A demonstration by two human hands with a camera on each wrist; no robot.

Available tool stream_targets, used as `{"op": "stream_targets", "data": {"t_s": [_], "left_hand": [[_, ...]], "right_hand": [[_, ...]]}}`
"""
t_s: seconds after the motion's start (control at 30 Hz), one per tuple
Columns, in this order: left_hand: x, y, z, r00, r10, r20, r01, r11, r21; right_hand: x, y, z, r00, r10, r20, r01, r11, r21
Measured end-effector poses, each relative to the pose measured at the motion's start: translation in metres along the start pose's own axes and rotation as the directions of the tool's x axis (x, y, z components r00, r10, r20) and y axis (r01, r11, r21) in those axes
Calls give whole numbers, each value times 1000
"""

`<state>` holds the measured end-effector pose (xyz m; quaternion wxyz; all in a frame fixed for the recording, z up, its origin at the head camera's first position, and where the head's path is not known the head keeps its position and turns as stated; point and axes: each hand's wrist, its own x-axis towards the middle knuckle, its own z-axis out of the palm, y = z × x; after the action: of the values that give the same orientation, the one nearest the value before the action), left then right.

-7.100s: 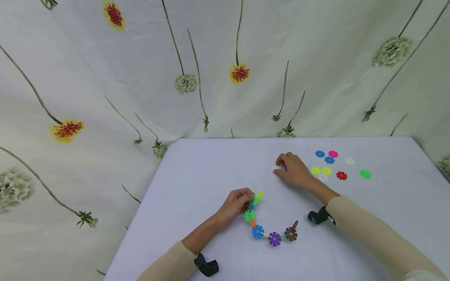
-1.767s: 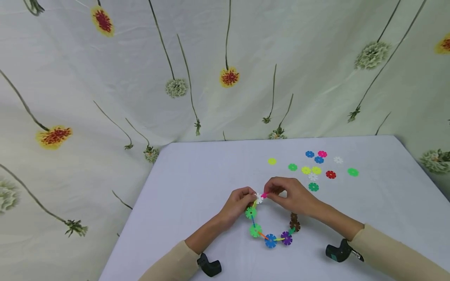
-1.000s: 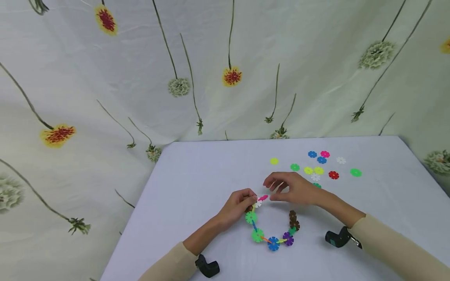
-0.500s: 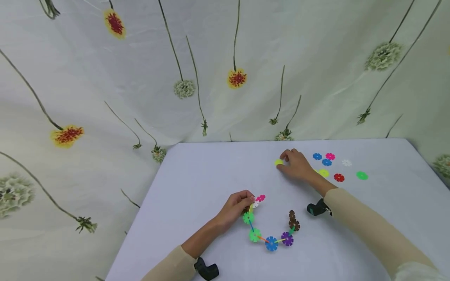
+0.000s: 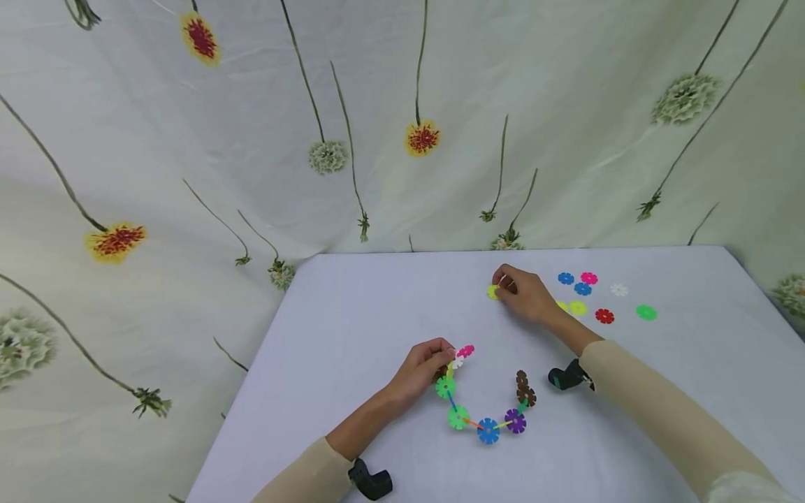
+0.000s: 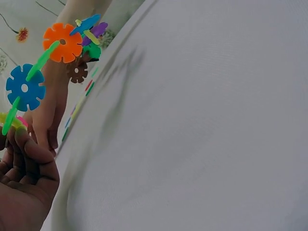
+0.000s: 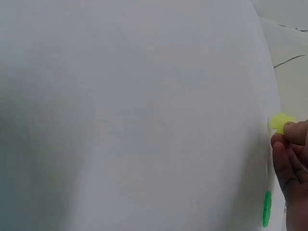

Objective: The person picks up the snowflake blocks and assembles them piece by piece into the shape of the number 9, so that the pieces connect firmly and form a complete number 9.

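My left hand (image 5: 420, 370) pinches the upper end of a curved chain of interlocked slotted discs, close to a white disc and a pink disc (image 5: 466, 351). Green discs (image 5: 458, 417), a blue disc (image 5: 488, 431), a purple disc (image 5: 516, 421) and brown discs (image 5: 526, 397) follow along the chain. The left wrist view shows an orange disc (image 6: 62, 42) and a blue disc (image 6: 25, 87) in it, above my curled fingers. At the back of the table, my right hand (image 5: 525, 295) pinches a yellow disc (image 5: 493, 292) between thumb and fingers, also visible in the right wrist view (image 7: 282, 123).
Loose discs lie right of my right hand: blue (image 5: 566, 278), pink (image 5: 589, 278), white (image 5: 619, 290), yellow (image 5: 577, 308), red (image 5: 605, 316) and green (image 5: 646, 312). A green disc (image 7: 267, 209) shows in the right wrist view. Flowered cloth hangs behind the table (image 5: 371, 293).
My right hand let go of the pink disc, now on the chain's end, moved to the back of the table and took hold of the yellow disc. My left hand stays on the chain.
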<state>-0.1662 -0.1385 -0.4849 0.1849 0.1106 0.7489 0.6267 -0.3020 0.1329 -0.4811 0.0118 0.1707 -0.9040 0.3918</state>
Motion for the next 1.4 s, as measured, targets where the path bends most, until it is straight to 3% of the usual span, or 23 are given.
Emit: {"op": "stream_targets", "data": {"t_s": [0.17,0.4,0.67,0.93,1.4], "left_hand": [[1,2,1,1000,-4,-11,4,1000,-8],[4,5,1,1000,-10,-14,10,1000,-1],[6,6,5,999,-13,-36,13,1000,-1],[8,2,8,1000,-8,-12,8,1000,-13],[10,1,13,1000,10,10,-10,1000,-8]], "right_hand": [[-14,-11,-5,999,40,6,-41,990,138],[-46,-28,-13,989,52,139,-95,941,326],[-69,-42,-16,953,11,304,-163,861,481],[-80,-47,-11,942,-71,327,-105,866,489],[-86,-42,-6,939,-88,334,-96,862,497]]}}
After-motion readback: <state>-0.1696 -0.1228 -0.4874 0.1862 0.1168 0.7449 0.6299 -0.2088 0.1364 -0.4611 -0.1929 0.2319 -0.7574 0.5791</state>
